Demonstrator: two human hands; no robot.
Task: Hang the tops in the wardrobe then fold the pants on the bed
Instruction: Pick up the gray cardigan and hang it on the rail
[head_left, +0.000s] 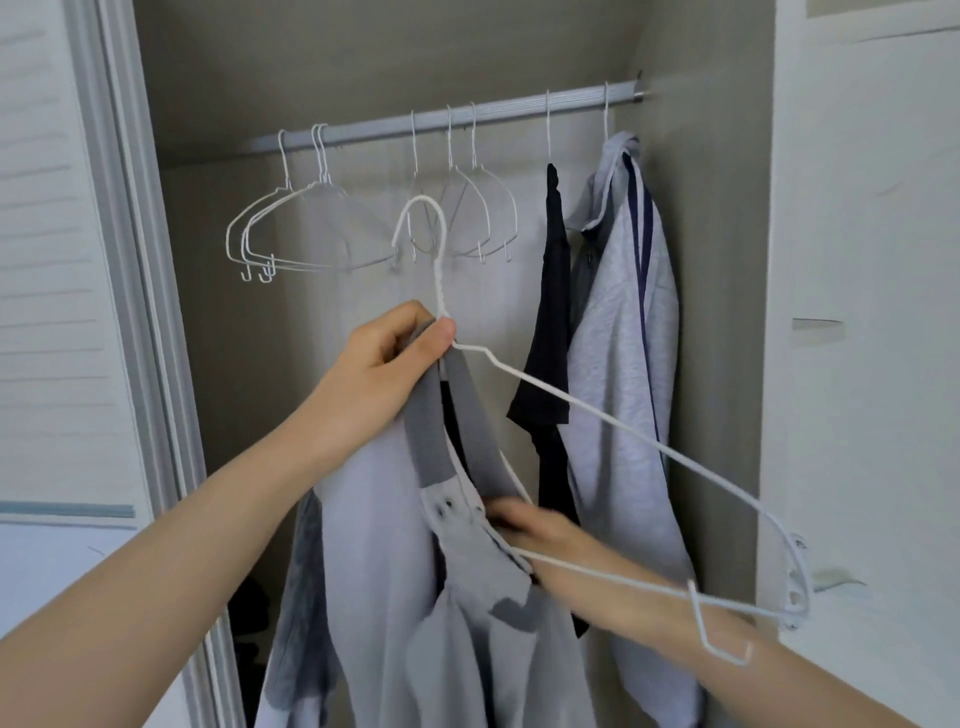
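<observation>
I stand in front of the open wardrobe. My left hand (387, 364) pinches the dark grey collar of a light grey polo shirt (384, 545) together with the neck of a white wire hanger (613, 421). One arm of the hanger is inside the shirt's neck opening; the other arm sticks out to the right, bare. My right hand (524, 519) is blurred and reaches into the shirt's placket; its fingers are partly hidden by the fabric. The hanger's hook points up, below the rail (467, 117).
Several empty white wire hangers (311, 228) hang on the rail's left and middle. A black top (550, 322) and a grey hooded top with dark stripes (623, 332) hang at the right. A louvred door (57, 260) stands left, a white panel (862, 312) right.
</observation>
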